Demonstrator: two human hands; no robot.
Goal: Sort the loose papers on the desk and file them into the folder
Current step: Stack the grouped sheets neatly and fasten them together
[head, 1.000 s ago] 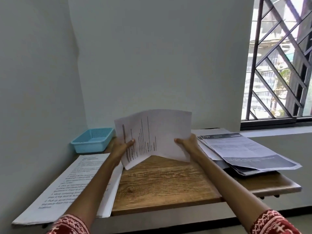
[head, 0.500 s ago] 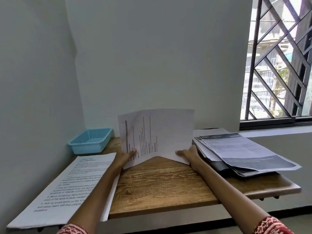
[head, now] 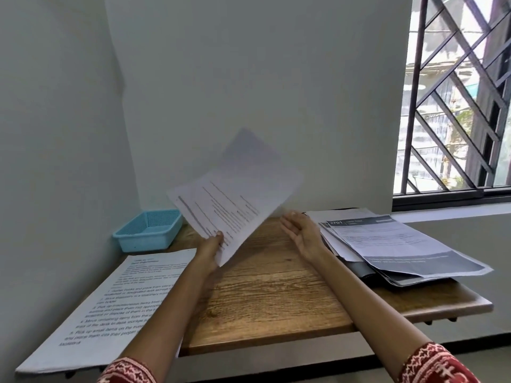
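The wooden desk [head: 276, 294] sits in a wall corner, its bare middle strip open between a printed sheet [head: 110, 305] overhanging the left edge and a paper pile [head: 401, 247] reaching over the right edge. A blue mesh tray [head: 148, 230] stands at the back left corner.

The left hand [head: 211, 248] pinches the lower corner of 1 printed paper [head: 235, 200], thumb on the printed face, the other fingers hidden behind it. The right hand [head: 302, 234] is empty, fingers straight and relaxed, palm turned left, just beside the pile and apart from the lifted paper.

That paper is held above the desk's back middle, tilted, its long axis running from the lower left up toward the upper right. Its far corner is blurred, so possibly more than 1 sheet. A dark folder [head: 359, 268] seems to lie under the pile.
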